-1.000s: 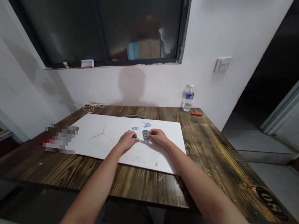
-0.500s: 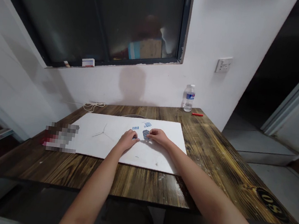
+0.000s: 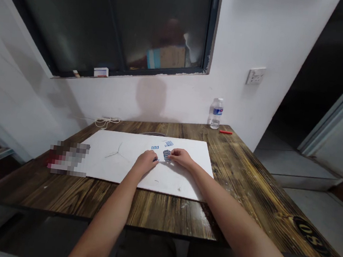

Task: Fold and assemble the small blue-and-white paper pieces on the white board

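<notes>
Across the white board (image 3: 134, 174), the right hand (image 3: 180, 157) pinches a dark slatted piece (image 3: 166, 155); the left hand (image 3: 146, 161) curls beside it, grip unclear!

One number: "08", pale yellow on a dark oval plaque (image 3: 312, 237), at four o'clock on the wooden surface (image 3: 175, 214). Bottle label (image 3: 217, 112), one o'clock: print too small to read.
</notes>
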A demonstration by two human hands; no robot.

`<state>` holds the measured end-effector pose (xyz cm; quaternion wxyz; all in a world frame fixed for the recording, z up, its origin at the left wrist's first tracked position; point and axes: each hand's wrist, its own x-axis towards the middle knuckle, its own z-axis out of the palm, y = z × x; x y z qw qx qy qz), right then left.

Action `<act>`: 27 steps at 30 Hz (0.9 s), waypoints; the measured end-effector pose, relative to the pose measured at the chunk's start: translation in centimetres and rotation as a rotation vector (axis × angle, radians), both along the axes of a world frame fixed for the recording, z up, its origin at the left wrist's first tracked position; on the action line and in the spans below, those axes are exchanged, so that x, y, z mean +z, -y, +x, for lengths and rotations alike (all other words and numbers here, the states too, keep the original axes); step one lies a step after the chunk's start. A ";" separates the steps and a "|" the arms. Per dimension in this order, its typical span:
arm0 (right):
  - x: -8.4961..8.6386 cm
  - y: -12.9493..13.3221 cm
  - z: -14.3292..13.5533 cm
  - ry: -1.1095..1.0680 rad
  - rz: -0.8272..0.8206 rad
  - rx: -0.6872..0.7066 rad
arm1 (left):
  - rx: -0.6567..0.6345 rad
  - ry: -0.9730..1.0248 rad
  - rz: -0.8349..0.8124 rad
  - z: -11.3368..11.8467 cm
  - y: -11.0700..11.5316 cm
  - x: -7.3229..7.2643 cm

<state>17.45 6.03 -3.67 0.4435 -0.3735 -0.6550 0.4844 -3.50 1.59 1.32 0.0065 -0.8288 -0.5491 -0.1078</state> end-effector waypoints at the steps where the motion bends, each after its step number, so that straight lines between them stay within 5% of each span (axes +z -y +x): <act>1: 0.0 0.0 0.0 -0.002 -0.002 -0.002 | 0.003 -0.003 -0.002 0.0 0.0 0.0; 13: -0.4 -0.3 0.0 0.015 0.030 -0.001 | 0.081 -0.087 -0.014 0.9 0.5 0.5; 27: 0.3 0.3 0.1 0.063 0.024 -0.016 | -0.001 -0.126 -0.056 0.4 0.5 0.8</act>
